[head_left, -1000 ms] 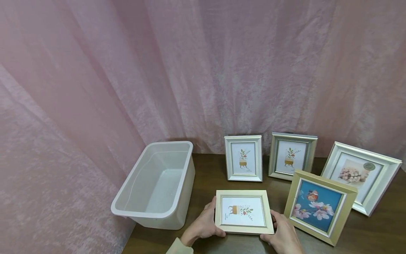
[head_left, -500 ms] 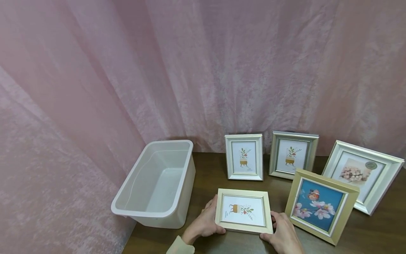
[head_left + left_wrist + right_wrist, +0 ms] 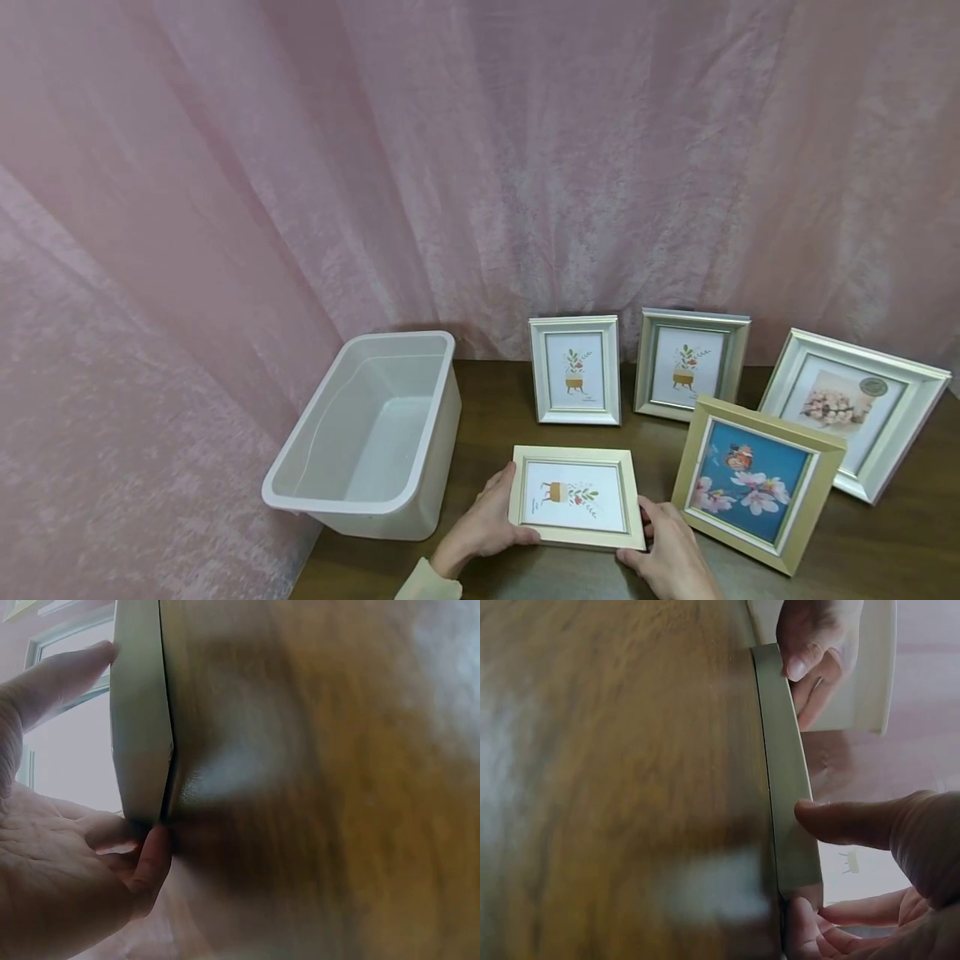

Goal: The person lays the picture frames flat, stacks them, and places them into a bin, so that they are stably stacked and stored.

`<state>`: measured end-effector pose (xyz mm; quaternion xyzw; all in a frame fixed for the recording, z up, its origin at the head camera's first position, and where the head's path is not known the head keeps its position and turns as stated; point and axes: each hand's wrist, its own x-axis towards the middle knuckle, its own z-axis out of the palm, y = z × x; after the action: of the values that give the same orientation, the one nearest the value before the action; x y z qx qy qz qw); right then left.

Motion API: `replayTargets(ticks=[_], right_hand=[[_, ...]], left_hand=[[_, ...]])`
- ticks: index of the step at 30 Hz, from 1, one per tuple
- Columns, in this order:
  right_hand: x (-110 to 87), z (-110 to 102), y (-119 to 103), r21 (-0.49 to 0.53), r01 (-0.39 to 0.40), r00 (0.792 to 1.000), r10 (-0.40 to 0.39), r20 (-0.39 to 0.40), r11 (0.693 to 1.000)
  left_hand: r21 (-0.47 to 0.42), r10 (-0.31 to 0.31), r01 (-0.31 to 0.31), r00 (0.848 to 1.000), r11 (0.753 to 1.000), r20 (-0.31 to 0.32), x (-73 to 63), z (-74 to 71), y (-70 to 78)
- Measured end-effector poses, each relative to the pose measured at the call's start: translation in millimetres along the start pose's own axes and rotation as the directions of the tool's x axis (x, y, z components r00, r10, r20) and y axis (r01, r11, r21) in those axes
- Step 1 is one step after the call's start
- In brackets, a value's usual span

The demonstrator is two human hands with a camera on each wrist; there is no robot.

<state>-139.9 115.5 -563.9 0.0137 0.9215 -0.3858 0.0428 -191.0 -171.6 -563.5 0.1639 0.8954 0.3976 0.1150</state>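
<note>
A cream picture frame [image 3: 573, 537] with a potted-plant print lies face up, on its side, on the brown table. My left hand [image 3: 483, 525] holds its left end, the thumb along the near edge and the other fingers at the side. At the right end, my right hand [image 3: 667, 546] grips it, thumb at the near corner and fingers curled by the side. In the left wrist view the left hand [image 3: 67, 847] is around a corner of the frame [image 3: 139, 720]. The right wrist view has the right thumb [image 3: 855, 821] against the frame's edge [image 3: 789, 772]; its underside is hidden.
A white plastic bin [image 3: 438, 467] stands to the left. Behind are a white frame [image 3: 537, 375] and a champagne-coloured frame [image 3: 643, 367], both upright. A gold frame [image 3: 813, 521] with a butterfly picture leans at right, before a larger white frame [image 3: 892, 450]. Pink curtain [image 3: 480, 167] hangs behind.
The held frame has turned very slightly, its left near corner rising in the view. My left thumb has moved a little up and right along the near edge. The other frames stay put.
</note>
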Motion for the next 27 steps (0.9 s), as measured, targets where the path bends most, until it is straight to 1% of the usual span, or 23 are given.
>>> replayTargets(ticks=[2, 4, 6, 7, 10, 12, 16, 18, 19, 20, 22, 24, 26, 27], right_hand=[[-1.4, -0.8, 0.8, -0.006, 0.007, 1.0, -0.007, 0.009, 1.0], [-2.9, -1.9, 0.8, -0.012, 0.008, 1.0, -0.008, 0.02, 1.0], [-5.0, -2.9, 1.0, -0.013, 0.01, 1.0, -0.009, 0.026, 1.0], [-6.3, -3.6, 1.1, -0.013, 0.009, 1.0, -0.009, 0.028, 1.0], [-10.1, -5.9, 0.9, 0.004, 0.013, 0.999, -0.013, 0.032, 1.0], [-13.2, -7.5, 1.5, 0.039, 0.013, 0.999, -0.014, 0.032, 0.999], [-19.7, -10.6, 1.6, 0.131, 0.007, 1.0, -0.01, 0.021, 0.991], [-22.3, -12.9, 0.1, 0.169, -0.002, 1.0, 0.001, 0.01, 0.986], [-23.7, -14.2, -0.8, 0.189, -0.006, 1.0, 0.005, 0.007, 0.982], [-25.1, -15.8, -2.1, 0.205, -0.01, 1.0, 0.01, 0.001, 0.979], [-27.5, -19.6, -5.1, 0.228, -0.014, 1.0, 0.016, -0.008, 0.973], [-30.3, -23.7, -7.2, 0.241, -0.009, 1.0, 0.015, -0.024, 0.97], [-34.2, -27.9, -8.4, 0.251, 0.0, 0.998, 0.015, -0.056, 0.968], [-36.4, -29.9, -8.7, 0.255, 0.005, 0.997, 0.015, -0.075, 0.967]], left_hand=[[-0.005, -0.039, 0.039, 0.999, 0.999, 0.006, -2.4, -2.6, 11.2], [0.022, -0.063, 0.063, 0.998, 0.998, 0.007, -2.7, -2.8, 16.0], [0.035, -0.068, 0.067, 0.998, 0.997, 0.01, -2.6, -2.8, 17.9], [0.035, -0.058, 0.058, 0.998, 0.998, 0.009, -2.0, -2.5, 16.5], [0.054, -0.032, 0.031, 0.999, 0.998, 0.003, 0.6, 0.8, 5.2], [0.045, -0.007, 0.008, 1.0, 0.999, -0.004, 2.5, 3.3, -3.6], [0.067, 0.006, -0.003, 0.999, 0.998, -0.043, 7.6, 12.6, -23.4], [0.063, 0.005, -0.002, 0.999, 0.998, -0.052, 8.0, 13.9, -25.3], [0.073, -0.003, 0.007, 0.998, 0.997, -0.058, 7.9, 14.5, -25.6], [0.093, 0.006, 0.0, 0.998, 0.996, -0.061, 8.1, 14.9, -25.9], [0.068, -0.013, 0.017, 0.998, 0.998, -0.056, 5.6, 11.1, -14.4], [0.052, -0.053, 0.055, 0.998, 0.997, -0.045, 2.9, 7.2, -0.1], [0.044, -0.091, 0.094, 0.995, 0.995, -0.048, 1.1, 5.3, 14.1], [0.027, -0.117, 0.119, 0.992, 0.993, -0.053, -0.9, 3.8, 24.1]])
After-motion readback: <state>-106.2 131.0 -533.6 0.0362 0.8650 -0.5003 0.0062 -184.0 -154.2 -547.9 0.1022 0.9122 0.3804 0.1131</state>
